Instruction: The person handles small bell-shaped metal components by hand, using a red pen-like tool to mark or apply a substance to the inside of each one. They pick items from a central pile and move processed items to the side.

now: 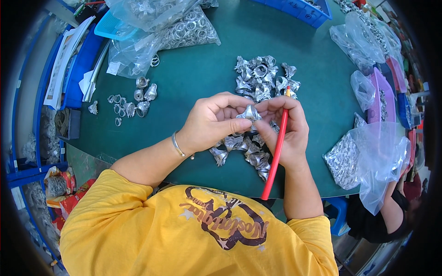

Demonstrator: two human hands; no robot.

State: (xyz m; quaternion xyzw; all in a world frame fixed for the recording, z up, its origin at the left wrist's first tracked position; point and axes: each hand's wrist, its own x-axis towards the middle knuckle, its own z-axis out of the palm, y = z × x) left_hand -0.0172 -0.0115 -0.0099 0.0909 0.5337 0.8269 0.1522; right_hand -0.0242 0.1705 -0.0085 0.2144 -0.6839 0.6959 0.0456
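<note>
Gleaming silver, the crumpled metal piece (250, 112) sits pinched between both hands.

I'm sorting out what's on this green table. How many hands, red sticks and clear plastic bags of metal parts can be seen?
Hands: 2, the left hand and right hand, both on a small silver metal part
Red stick: 1, in the right hand
Clear plastic bags: about 5, for example and; overlaps make this uncertain
Total: about 8

Clear bags of metal rings (184, 28), blue bins (301, 8), green tabletop (198, 69).
</note>
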